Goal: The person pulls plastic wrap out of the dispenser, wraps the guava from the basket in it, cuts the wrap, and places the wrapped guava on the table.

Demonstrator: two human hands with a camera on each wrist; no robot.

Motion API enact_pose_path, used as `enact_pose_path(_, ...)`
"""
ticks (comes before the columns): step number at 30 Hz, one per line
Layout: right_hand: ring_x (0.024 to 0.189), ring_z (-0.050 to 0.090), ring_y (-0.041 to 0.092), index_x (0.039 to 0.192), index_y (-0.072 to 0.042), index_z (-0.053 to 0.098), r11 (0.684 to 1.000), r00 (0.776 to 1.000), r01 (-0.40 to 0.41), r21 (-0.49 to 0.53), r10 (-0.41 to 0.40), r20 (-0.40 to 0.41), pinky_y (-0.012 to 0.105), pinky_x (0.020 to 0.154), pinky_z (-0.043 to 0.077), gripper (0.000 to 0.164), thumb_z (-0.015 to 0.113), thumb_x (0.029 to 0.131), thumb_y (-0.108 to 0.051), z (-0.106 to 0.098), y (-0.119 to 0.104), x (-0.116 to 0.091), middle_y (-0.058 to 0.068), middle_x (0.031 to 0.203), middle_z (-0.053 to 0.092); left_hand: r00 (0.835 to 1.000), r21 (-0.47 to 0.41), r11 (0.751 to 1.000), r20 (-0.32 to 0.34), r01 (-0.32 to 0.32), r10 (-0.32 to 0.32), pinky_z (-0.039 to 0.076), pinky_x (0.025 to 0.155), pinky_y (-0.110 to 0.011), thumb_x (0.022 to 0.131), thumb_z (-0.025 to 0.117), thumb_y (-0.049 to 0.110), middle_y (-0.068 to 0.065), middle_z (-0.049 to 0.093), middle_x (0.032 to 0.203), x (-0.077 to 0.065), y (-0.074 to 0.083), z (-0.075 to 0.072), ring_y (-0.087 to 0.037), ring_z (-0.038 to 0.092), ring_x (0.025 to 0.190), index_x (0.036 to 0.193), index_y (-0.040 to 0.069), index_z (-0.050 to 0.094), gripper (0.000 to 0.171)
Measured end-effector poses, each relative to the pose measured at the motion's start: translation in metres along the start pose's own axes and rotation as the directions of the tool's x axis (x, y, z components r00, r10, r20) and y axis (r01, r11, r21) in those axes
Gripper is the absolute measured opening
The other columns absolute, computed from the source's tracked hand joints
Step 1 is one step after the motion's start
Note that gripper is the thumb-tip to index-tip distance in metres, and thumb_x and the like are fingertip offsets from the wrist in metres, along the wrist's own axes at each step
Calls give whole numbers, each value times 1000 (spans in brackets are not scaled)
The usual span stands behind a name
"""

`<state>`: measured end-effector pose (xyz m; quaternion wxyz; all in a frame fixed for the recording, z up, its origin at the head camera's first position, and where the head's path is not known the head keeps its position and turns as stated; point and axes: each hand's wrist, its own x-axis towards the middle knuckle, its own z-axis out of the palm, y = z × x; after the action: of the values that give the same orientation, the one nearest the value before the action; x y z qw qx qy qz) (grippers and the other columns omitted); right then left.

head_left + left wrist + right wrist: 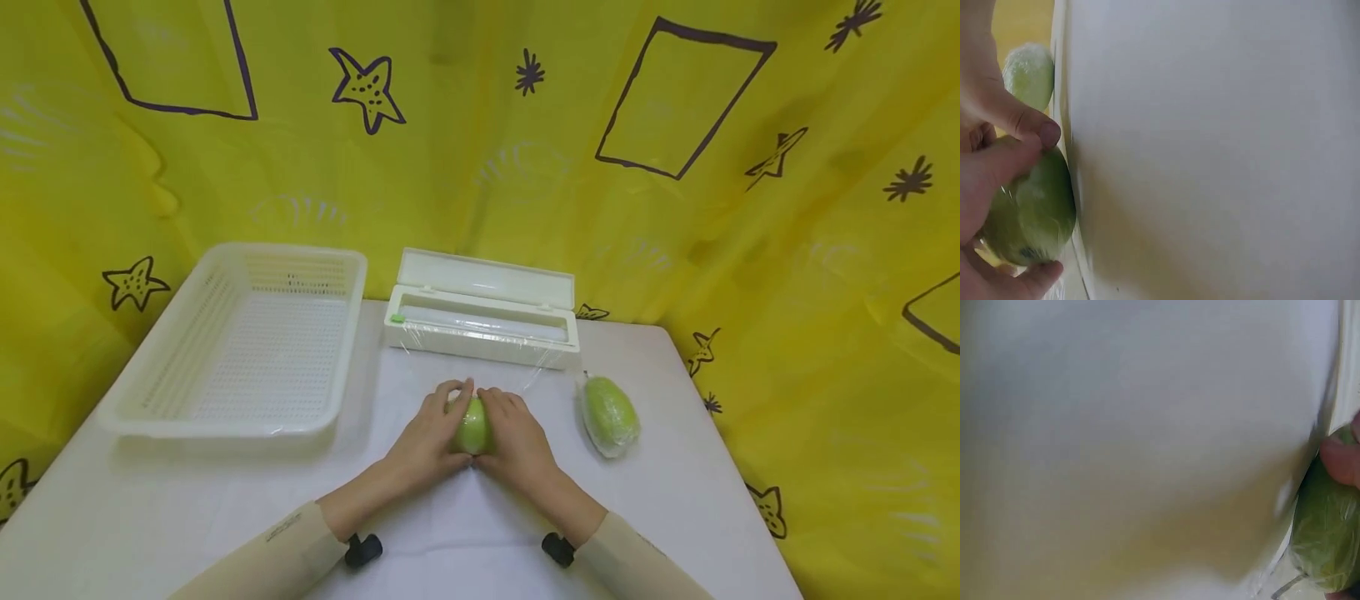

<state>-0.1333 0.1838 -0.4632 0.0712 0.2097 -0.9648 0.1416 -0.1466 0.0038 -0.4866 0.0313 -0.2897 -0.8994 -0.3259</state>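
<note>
Between both hands, at the middle of the table, is a green pear (473, 427) with clear cling film over its skin. My left hand (429, 433) grips its left side, fingers at the far end and thumb at the near end. From the other side my right hand (519, 435) holds it the same way. The left wrist view shows the glossy film on the pear (1035, 209) and fingertips at both ends. In the right wrist view the pear (1325, 528) is cut off by the frame, with a thumb on it and a thin stem below.
A second green pear (611, 415), wrapped in film, lies to the right. Behind the hands stands an open white cling film box (483, 346) with a roll inside, film trailing over its front. A white plastic basket (225, 429) is at the left. Yellow curtain (465, 167) surrounds the table.
</note>
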Motion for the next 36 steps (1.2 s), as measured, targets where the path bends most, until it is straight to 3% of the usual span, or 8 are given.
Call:
enact_pose_path(3, 124, 53, 33, 140, 0, 48, 1000, 1000, 12, -19, -13, -25, 46, 99, 51, 98, 96, 60, -29, 3, 1, 2, 14, 132, 60, 999, -80, 996, 14, 36, -35, 54, 89, -39, 71, 91, 32, -18, 15, 161, -4, -4, -5, -27, 53, 121, 161, 22, 16, 117)
enact_pose_path(6, 122, 55, 32, 142, -1, 46, 1000, 999, 3, -4, -3, -47, 46, 97, 53, 101, 96, 59, -28, 5, 1, 2, 14, 132, 61, 998, -134, 989, 17, 57, -56, 55, 88, -41, 73, 89, 36, -16, 14, 161, -12, -9, -13, -27, 58, 119, 160, 31, 17, 112)
enact_pose_path(13, 118, 56, 27, 136, -7, 50, 998, 998, -23, 50, 26, -62, 43, 94, 54, 94, 97, 57, -25, 11, 6, -1, 10, 125, 63, 987, -123, 992, -161, -2, -18, 51, 97, -46, 81, 82, 19, -13, 46, 138, -41, -5, -23, -28, 54, 123, 138, 13, 51, 65)
enact_pose_path(16, 118, 55, 27, 137, -8, 49, 999, 997, -6, 37, 8, -71, 42, 94, 54, 96, 97, 57, -25, 12, 6, -1, 9, 127, 62, 993, -133, 991, -120, -5, -11, 53, 95, -45, 83, 79, 21, -14, 43, 140, -48, 8, -20, -29, 54, 122, 139, 9, 50, 65)
enact_pose_path(19, 117, 56, 27, 136, -7, 49, 1000, 996, -1, 21, 2, -88, 41, 92, 54, 94, 96, 57, -23, 13, 5, 0, 8, 126, 63, 996, -137, 990, -72, 45, -55, 53, 94, -45, 84, 78, 26, -17, 36, 145, -44, 19, -16, -32, 53, 125, 147, 9, 43, 74)
enact_pose_path(23, 114, 57, 26, 131, -8, 52, 1000, 994, 3, 28, 0, -106, 41, 89, 56, 89, 97, 57, -25, 12, 3, 0, 6, 122, 64, 989, -97, 990, -91, 104, -113, 54, 87, -41, 84, 80, 30, -17, 39, 137, -30, 21, -12, -30, 54, 115, 149, 7, 40, 79)
enact_pose_path(31, 109, 57, 23, 126, -10, 55, 994, 978, 100, -40, -106, -178, 35, 87, 54, 79, 93, 58, -18, 13, 3, 1, 0, 115, 64, 995, 125, 988, -53, 95, -89, 52, 66, -34, 80, 81, 40, -15, 45, 120, -6, 15, -10, -27, 52, 99, 145, 5, 46, 82)
enact_pose_path(36, 107, 56, 23, 131, -11, 54, 989, 973, 130, -69, -141, -185, 34, 89, 53, 82, 90, 57, -14, 14, 2, 0, 0, 116, 63, 994, 144, 984, -17, 106, -105, 51, 63, -33, 78, 82, 41, -12, 46, 116, -1, 14, -13, -24, 52, 92, 144, 3, 48, 83)
